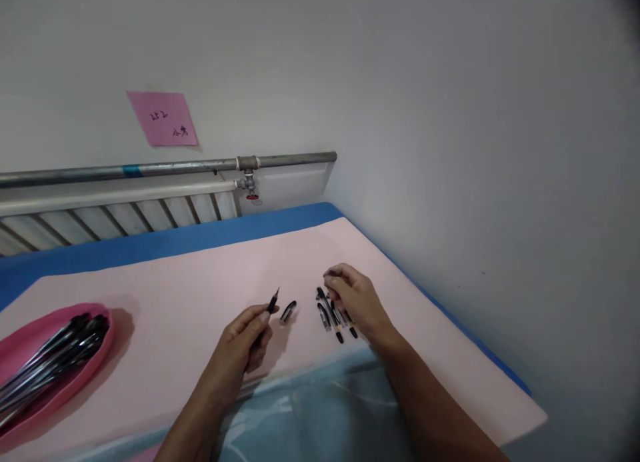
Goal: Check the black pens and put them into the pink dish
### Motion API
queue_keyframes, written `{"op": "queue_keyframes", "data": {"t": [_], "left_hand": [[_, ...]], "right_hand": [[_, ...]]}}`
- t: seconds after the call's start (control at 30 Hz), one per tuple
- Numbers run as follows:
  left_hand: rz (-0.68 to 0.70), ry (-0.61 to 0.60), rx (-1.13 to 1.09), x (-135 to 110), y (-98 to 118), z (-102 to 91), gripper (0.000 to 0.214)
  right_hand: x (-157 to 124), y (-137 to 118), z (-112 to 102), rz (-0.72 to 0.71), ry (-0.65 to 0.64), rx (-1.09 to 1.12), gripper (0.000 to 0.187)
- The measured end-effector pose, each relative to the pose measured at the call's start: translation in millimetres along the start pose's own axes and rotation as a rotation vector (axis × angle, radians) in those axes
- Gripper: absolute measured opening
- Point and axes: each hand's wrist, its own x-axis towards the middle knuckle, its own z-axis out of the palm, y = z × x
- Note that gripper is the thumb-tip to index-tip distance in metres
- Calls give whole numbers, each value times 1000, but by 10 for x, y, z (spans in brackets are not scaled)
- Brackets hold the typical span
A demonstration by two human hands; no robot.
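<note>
My left hand (pixel 246 334) is closed around a black pen (pixel 273 302), its bare tip pointing up and away from me. Just right of that tip, a clear and black pen cap (pixel 289 311) lies on the pink sheet. My right hand (pixel 356 301) is pinched above a small group of black pens (pixel 330 314) and caps, partly covering them. Thumb and forefinger meet at a small dark spot; whether it is an object, I cannot make out. Another loose cap (pixel 323 317) rests at the left side of the group.
A pink basket (pixel 111 329) at the left holds several dark, shiny pens. Under everything lies a pale pink sheet (pixel 190 302) over a blue table cover (pixel 200 234). Behind are a radiator (pixel 135 217) and a metal pipe (pixel 290 159); a wall (pixel 475 182) borders the right side.
</note>
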Motion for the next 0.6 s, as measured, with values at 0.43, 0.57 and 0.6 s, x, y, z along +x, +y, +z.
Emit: {"op": "queue_keyframes", "data": {"t": [0.43,0.57,0.6], "left_hand": [[25,26,38,15,-20,-3,40],[17,17,45,25,-15,-4,37],[16,17,46,26,-13,-4,36]], "right_hand": [[103,251,-52,-377,-254,-1008,22],[183,314,-39,-356,-321,-1111,21],[194,322,-33,-356,-329,-1125,21]]}}
